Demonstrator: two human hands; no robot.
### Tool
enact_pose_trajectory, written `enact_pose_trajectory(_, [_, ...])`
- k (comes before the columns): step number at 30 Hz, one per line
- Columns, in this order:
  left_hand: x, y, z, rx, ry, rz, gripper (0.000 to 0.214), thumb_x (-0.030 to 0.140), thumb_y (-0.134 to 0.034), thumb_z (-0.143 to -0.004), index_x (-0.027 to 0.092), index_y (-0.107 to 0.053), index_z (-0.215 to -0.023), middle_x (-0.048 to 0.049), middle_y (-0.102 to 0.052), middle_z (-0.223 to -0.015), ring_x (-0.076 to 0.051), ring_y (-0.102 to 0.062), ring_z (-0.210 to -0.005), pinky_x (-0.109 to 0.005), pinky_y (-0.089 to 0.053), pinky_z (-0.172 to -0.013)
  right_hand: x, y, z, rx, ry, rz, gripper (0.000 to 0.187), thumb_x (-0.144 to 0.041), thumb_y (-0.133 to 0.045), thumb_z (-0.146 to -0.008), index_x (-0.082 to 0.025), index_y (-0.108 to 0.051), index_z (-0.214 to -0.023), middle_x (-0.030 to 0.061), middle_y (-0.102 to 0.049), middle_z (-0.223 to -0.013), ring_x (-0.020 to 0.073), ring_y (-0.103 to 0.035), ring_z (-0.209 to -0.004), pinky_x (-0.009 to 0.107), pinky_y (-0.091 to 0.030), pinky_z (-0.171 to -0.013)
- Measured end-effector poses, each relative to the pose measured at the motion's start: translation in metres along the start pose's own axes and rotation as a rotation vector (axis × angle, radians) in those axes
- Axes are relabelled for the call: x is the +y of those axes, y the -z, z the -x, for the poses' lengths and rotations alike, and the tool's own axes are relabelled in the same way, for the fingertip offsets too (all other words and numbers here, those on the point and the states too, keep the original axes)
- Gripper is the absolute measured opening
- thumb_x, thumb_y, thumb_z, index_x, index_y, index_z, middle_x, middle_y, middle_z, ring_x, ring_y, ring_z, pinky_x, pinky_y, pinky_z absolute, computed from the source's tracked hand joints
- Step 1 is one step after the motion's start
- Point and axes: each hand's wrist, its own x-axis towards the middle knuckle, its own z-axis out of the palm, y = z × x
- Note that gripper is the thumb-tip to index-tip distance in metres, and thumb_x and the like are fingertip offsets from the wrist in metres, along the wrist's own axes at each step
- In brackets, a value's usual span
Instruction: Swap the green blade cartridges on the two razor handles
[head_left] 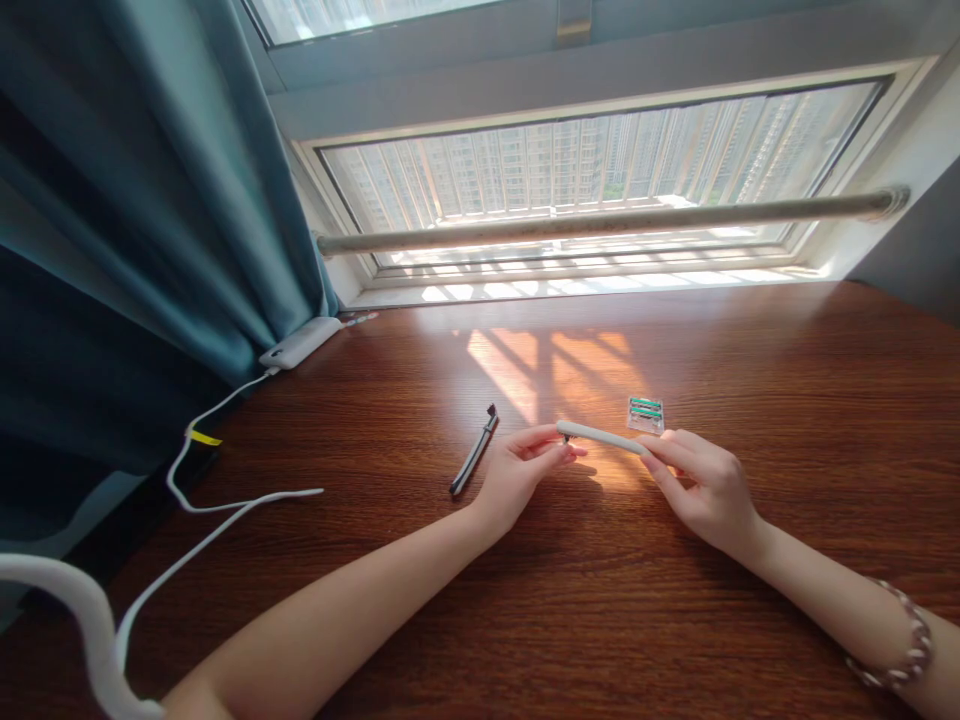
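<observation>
We look down at a brown wooden desk (600,620) under a bright window (570,165), with both our bare hands above it. Between them, a slender white handle (604,437) lies nearly level, raised off the wood. Our left hand (511,474) closes its fingers about the left end, where a small dark piece (567,437) hangs just under the handle; how firmly they press, we cannot tell. Our right hand (705,490) pinches the opposite end between thumb and fingers. Just beyond it, on the desk, rests a clear case (646,414) with green-striped strips in it, perhaps razor cartridges. Left of our left hand lies a slim grey-and-black stick (472,453), tilted across the wood and untouched.

We judge the step in hand to be handling the dark piece at the handle's end, whether fitting, loosening or checking it. The next move seems to call for a steady right-hand pinch and small, careful work by the left fingers.
</observation>
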Motion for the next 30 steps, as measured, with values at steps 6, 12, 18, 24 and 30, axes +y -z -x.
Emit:
enact_pose_trajectory(6, [0.0011,0.0003,-0.0018,-0.026,-0.003,-0.019,0.024,0.023,-0.067,-0.069,0.012,-0.067,-0.09,-0.0095,-0.069,-0.089,-0.025,-0.063,-0.09,-0.039,-0.044,-0.088,0.0001,-0.0002,-0.0002,0.031,0.012,-0.026,0.016,-0.022,-0.051,-0.081,-0.019,-0.064,-0.09,0.0029,-0.06,-0.071,0.0143,-0.055,-0.067,0.025,-0.041,-0.062])
enact_pose_trajectory(12, [-0.0002,0.0023,-0.0019,-0.04,0.012,0.001,0.028,0.026,-0.067,-0.069,0.015,-0.067,-0.095,-0.0071,-0.068,-0.096,-0.024,-0.061,-0.094,-0.036,-0.044,-0.087,0.0007,-0.0012,0.0003,0.011,0.029,0.063,0.018,-0.025,-0.052,-0.081,-0.02,-0.065,-0.091,0.0031,-0.061,-0.072,0.0142,-0.055,-0.065,0.025,-0.041,-0.061])
enact_pose_trajectory(18, [-0.0028,0.0035,-0.0034,-0.029,-0.026,0.047,0.032,0.02,-0.069,-0.067,0.016,-0.063,-0.098,-0.0068,-0.065,-0.101,-0.024,-0.058,-0.099,-0.042,-0.043,-0.09,-0.0007,-0.0002,-0.0003,-0.017,0.05,0.047,0.018,-0.024,-0.053,-0.08,-0.02,-0.066,-0.092,0.0029,-0.061,-0.072,0.0136,-0.055,-0.066,0.024,-0.04,-0.061])
enact_pose_trajectory(24, [0.0008,0.0027,-0.004,-0.046,-0.072,0.09,0.045,0.013,-0.072,-0.063,0.021,-0.053,-0.103,-0.0065,-0.056,-0.117,-0.02,-0.056,-0.101,-0.042,-0.041,-0.093,0.0007,-0.0012,-0.0008,-0.016,0.049,0.068,0.018,-0.025,-0.053,-0.081,-0.021,-0.066,-0.093,0.0026,-0.061,-0.072,0.0137,-0.054,-0.066,0.024,-0.04,-0.061])
enact_pose_trajectory(30, [0.0027,0.0016,-0.0016,-0.076,-0.022,0.113,0.047,0.01,-0.072,-0.061,0.021,-0.05,-0.1,-0.0046,-0.059,-0.11,-0.022,-0.057,-0.101,-0.044,-0.043,-0.09,0.0015,-0.0025,-0.0015,0.028,-0.032,0.057,0.017,-0.026,-0.051,-0.083,-0.021,-0.065,-0.09,0.0024,-0.062,-0.073,0.0145,-0.056,-0.069,0.025,-0.041,-0.063])
